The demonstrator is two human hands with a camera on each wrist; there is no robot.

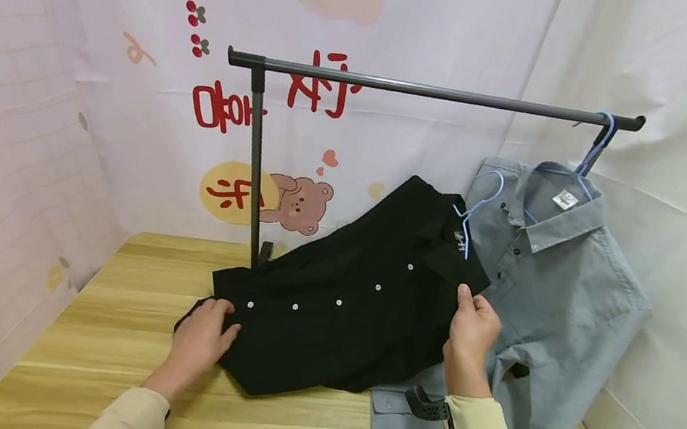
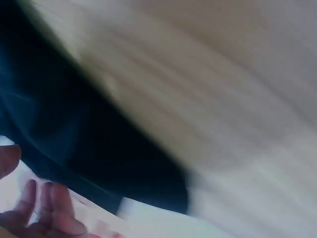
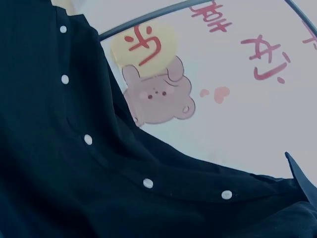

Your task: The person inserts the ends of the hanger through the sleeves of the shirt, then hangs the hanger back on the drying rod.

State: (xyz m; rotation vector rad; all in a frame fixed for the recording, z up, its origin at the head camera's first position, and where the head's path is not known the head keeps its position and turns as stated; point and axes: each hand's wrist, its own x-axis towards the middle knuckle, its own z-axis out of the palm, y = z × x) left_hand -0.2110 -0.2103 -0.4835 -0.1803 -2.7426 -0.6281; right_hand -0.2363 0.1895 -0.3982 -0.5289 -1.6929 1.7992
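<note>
A black shirt (image 1: 326, 337) with white buttons lies slanted over the table, its collar end raised toward the right. My right hand (image 1: 473, 332) pinches the shirt by its collar between thumb and fingers. From the neck opening sticks the hook of a light blue hanger (image 1: 468, 221); the rest of it is hidden inside. At the hem end on the left is my left hand (image 1: 199, 337), thumb apart from loosely bent fingers, overlapping the fabric. In the left wrist view those fingers (image 2: 59, 203) show beside the cloth. The right wrist view shows the row of buttons (image 3: 88, 140).
A dark metal clothes rack (image 1: 433, 91) spans the back. On its right end a grey-blue shirt (image 1: 560, 289) hangs from a blue hanger (image 1: 602, 145), its lower part reaching the wooden table (image 1: 116, 329). A printed white curtain (image 1: 449, 24) stands behind.
</note>
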